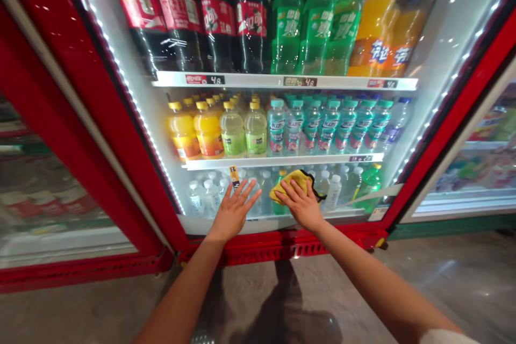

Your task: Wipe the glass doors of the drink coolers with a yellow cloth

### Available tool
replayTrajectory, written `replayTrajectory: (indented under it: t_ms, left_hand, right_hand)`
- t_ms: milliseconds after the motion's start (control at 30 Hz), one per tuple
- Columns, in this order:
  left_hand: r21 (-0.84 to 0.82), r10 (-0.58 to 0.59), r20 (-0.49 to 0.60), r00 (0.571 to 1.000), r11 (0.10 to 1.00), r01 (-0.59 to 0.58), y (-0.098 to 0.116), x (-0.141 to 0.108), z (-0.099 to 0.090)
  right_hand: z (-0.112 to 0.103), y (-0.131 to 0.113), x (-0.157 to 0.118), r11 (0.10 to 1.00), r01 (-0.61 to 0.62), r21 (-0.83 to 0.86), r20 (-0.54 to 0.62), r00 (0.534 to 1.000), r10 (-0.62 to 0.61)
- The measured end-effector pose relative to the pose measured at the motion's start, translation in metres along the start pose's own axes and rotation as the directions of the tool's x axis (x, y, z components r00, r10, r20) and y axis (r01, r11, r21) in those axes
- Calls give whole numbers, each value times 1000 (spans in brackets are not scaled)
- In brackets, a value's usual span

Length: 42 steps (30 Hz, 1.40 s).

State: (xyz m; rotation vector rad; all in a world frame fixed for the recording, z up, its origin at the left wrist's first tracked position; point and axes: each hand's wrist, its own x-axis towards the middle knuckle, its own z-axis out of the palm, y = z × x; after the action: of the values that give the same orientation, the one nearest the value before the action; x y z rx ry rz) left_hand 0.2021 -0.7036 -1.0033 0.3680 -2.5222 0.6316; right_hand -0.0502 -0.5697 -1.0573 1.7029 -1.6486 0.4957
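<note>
Low in front of a red-framed drinks cooler (393, 215), my left hand (233, 209) is spread out with nothing in it, its palm toward the cooler's glass front. Beside it, my right hand (302, 205) holds a yellow cleaning cloth (282, 187) with a dark edge, pressing it flat against the glass with the fingers spread over it. Behind both hands, through the glass, are small clear bottles (334, 191) with white caps and a green bottle (281, 207). The hands and cloth hide part of this bottom row.
Above, a middle shelf (282, 161) carries yellow, pale green and teal-capped bottles. Large cola, green and orange bottles stand on the upper shelf (258, 81). Another red-framed cooler (141, 242) adjoins at left, and a lit display case (455, 209) stands at right. Grey floor (250, 301) lies below.
</note>
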Motion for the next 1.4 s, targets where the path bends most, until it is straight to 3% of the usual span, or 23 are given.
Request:
replayTrajectory:
  t_ms: [67,167,233,333,433,500,567,633,700,800,900,967,1100,1167,1233,1333,1400]
  left_hand:
    - [8,-31,18,999,999,31,-5,-10,-3]
    - [7,-75,24,997,997,75,-13,-25,-4]
    - [-3,-104,11,995,995,104,-16,-32,-4]
    - [-19,-134,-11,991,991,134,-19,-37,-2]
    - [-32,-147,-24,989,989,146,-22,-41,-1]
    - [-38,-164,-32,986,986,163,-26,-45,-1]
    - [-36,-199,-40,979,980,198,-32,-51,-1]
    - [-33,-241,-47,969,970,240,-37,-58,-1]
    - [-32,-278,-50,959,960,277,-42,-66,-2]
    - [-40,-320,-52,946,947,318,-46,-73,-3]
    - [-44,-337,-50,940,941,335,-46,-76,-3]
    - [-45,-335,-49,941,942,333,-46,-76,-2]
    - [-40,-324,-53,945,946,322,-46,-78,-1]
    - [-36,-336,-58,940,942,334,-47,-80,-1]
    - [-38,-349,-61,935,937,348,-47,-82,-1]
    - [-46,-364,-63,929,931,362,-47,-83,0]
    - [-54,-382,-67,922,924,379,-47,-83,0]
  right_hand:
    - [-2,8,-14,1000,-30,-2,43,999,30]
    - [-8,10,-8,963,-265,-44,-8,964,265]
    - [-9,-4,10,907,-419,-42,-82,906,415]
    - [-1,-42,35,857,-515,-17,-133,851,508]
    - [15,-72,32,901,-434,-25,-58,900,432]
    - [23,-77,18,941,-337,-26,21,941,337]
    - [25,-71,6,955,-294,-28,63,953,295]
    - [21,-62,8,937,-349,-28,30,936,350]
    - [15,-62,26,890,-457,-5,-62,888,456]
    - [10,-88,68,831,-554,50,-159,817,554]
    - [17,-126,90,853,-519,50,-124,844,521]
    - [26,-141,83,890,-455,32,-70,887,456]
    - [37,-130,42,948,-317,-1,21,948,317]
    - [34,-116,33,944,-329,-4,11,944,329]
    - [28,-109,42,917,-398,12,-48,916,398]
    - [22,-125,74,882,-468,56,-139,871,471]
    - [24,-143,90,894,-446,49,-135,883,449]
